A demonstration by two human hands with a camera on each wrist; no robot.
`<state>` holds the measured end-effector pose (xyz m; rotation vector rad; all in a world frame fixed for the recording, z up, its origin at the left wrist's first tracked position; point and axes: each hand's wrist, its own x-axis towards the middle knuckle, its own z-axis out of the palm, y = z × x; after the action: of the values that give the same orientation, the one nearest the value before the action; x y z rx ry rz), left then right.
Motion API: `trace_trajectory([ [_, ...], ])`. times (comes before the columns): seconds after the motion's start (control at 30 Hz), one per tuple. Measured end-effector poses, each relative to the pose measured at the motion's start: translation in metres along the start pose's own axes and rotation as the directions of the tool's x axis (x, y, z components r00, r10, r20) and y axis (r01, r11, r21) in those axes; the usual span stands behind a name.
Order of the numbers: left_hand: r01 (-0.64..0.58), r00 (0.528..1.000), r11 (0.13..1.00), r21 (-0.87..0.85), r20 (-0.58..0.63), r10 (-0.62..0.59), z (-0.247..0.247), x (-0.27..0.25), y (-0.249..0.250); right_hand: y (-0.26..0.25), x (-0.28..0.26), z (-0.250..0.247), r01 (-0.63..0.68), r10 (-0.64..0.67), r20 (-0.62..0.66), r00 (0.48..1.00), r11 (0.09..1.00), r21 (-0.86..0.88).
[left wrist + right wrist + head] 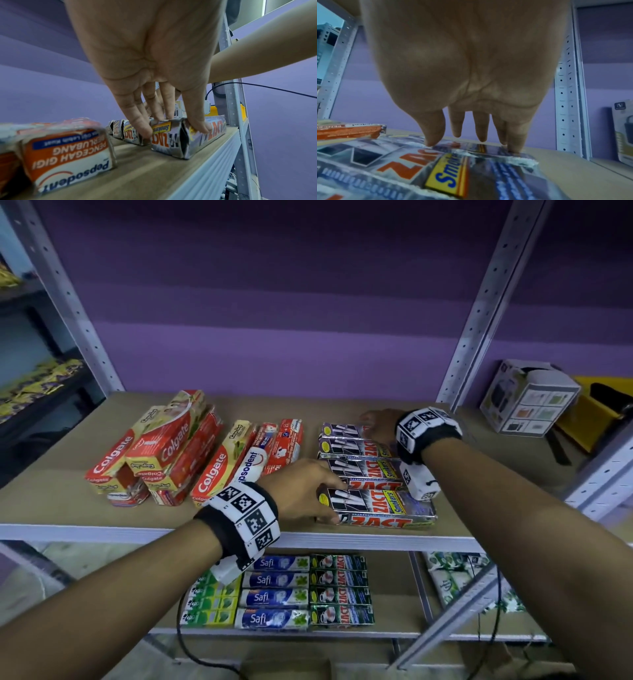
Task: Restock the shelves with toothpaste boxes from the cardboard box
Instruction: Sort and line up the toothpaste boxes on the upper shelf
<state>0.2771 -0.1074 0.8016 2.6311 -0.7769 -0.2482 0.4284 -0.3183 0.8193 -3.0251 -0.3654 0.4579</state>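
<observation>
Several silver Zact toothpaste boxes lie side by side on the right of the wooden shelf (61,501). My left hand (334,501) pinches the left end of the front Zact box (380,506). In the left wrist view the left hand (175,128) has its thumb on the front face of this Zact box (214,128) and its fingers on the top and in the gap behind. My right hand (373,422) reaches to the row's far right end. Its straight fingertips (433,140) rest on the rearmost Zact box (479,147).
A pile of red Colgate boxes (154,453) and Pepsodent boxes (255,463) fill the shelf's left half. The lower shelf holds Safi boxes (274,594) and green Zact boxes (339,590). A white product carton (527,402) stands beyond the right upright (479,313).
</observation>
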Motion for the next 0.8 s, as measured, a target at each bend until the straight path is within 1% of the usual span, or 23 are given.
trace_trajectory([
  [0.17, -0.010, 1.000, 0.999, -0.038, -0.008, 0.010, 0.003, -0.004, 0.001, -0.008, 0.013, 0.003, -0.014, 0.015, 0.065, 0.998, 1.000, -0.006],
  [0.27, -0.010, 1.000, 0.999, -0.049, -0.007, 0.009, 0.003, -0.006, 0.001, -0.008, 0.014, 0.003, -0.005, 0.007, 0.059, 0.998, 1.000, -0.026],
  [0.4, -0.017, 0.999, 0.999, -0.051, -0.049, 0.015, 0.002, -0.006, 0.002, -0.005, 0.010, 0.007, -0.003, 0.004, 0.024, 1.000, 1.000, -0.018],
  [0.5, -0.023, 0.998, 0.999, -0.046, -0.057, 0.020, 0.002, -0.004, 0.004, -0.006, 0.003, 0.010, -0.002, 0.002, 0.006, 1.000, 1.000, -0.015],
  [0.7, -0.031, 0.997, 0.999, -0.027, -0.076, 0.029, 0.002, -0.002, 0.008, -0.007, -0.013, 0.013, -0.020, 0.020, 0.020, 1.000, 1.000, 0.003],
  [0.8, -0.036, 0.997, 0.999, -0.019, -0.073, 0.034, 0.002, -0.005, 0.011, -0.007, -0.019, 0.015, -0.028, 0.029, 0.020, 0.999, 0.999, -0.026],
])
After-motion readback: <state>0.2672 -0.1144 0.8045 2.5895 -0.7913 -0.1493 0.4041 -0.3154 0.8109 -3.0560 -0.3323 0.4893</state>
